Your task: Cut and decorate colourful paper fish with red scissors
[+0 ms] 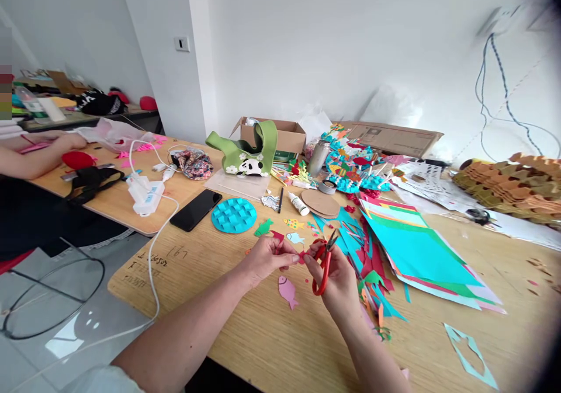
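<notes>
- Head view: forearms cut off at lower edge; pink paper fish on bench, head toward upper left.
- Right hand: grip round red-handled scissors; long axis runs away from wearer, tips slightly right.
- Red paper scrap between both hands' fingertips, pinched by left hand; outline mostly covered, direction unreadable.
- Beyond: blue woven disc, green bag.

One pair of red scissors, one phone, one woven blue disc
</notes>
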